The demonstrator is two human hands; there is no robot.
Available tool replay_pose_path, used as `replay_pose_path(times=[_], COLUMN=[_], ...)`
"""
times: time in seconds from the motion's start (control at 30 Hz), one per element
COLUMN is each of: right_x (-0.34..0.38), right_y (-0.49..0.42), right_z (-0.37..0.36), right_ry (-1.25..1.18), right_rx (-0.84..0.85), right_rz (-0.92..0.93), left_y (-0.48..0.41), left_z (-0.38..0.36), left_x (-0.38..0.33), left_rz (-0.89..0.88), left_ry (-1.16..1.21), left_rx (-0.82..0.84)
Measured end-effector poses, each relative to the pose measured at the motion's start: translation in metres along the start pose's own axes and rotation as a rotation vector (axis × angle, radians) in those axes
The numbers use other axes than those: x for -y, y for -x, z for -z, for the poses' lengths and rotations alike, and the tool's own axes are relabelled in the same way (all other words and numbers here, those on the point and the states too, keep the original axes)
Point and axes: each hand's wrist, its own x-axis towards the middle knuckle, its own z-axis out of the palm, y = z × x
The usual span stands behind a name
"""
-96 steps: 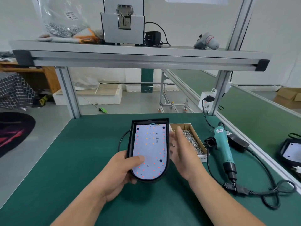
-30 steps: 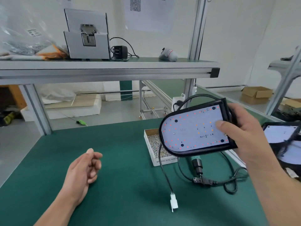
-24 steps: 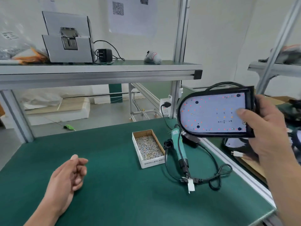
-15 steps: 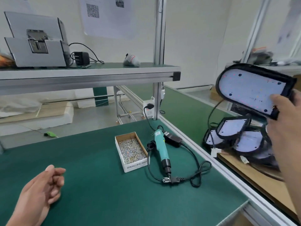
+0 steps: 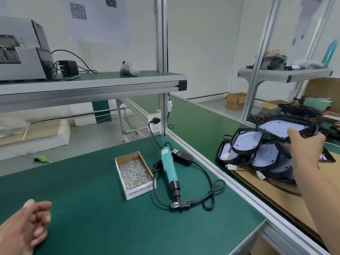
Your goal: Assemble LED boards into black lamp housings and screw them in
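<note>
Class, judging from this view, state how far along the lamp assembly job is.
Done: several housings with boards fitted lie piled on the cardboard. In hand: the right hand holds another fitted housing above that pile. Left: how many remain cannot be told; the screwdriver and screw box lie untouched.

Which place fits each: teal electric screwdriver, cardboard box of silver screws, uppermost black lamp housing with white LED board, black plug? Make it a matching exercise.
1 screwdriver
2 screw box
3 uppermost lamp housing
4 plug

A in the white socket
B in the right hand
C on green mat, right of box
D on green mat, left of screwdriver

Pairs: 1-C, 2-D, 3-B, 4-A
</note>
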Motion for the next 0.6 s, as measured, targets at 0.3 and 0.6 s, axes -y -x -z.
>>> replay_pose_path(times=[0.3,0.6], right_x=[-0.005,-0.012], right_y=[-0.013,-0.022], right_z=[-0.007,-0.016], right_ry=[0.170,0.440], right_rx=[0.049,0.011], right_rz=[0.017,0.287], left_y=[0.013,-0.003], left_z=[-0.006,-0.004], left_x=[-0.008,0.006], left_rz=[0.108,0.116], left_ry=[0.139,0.198], left_rx=[-0.018,-0.096])
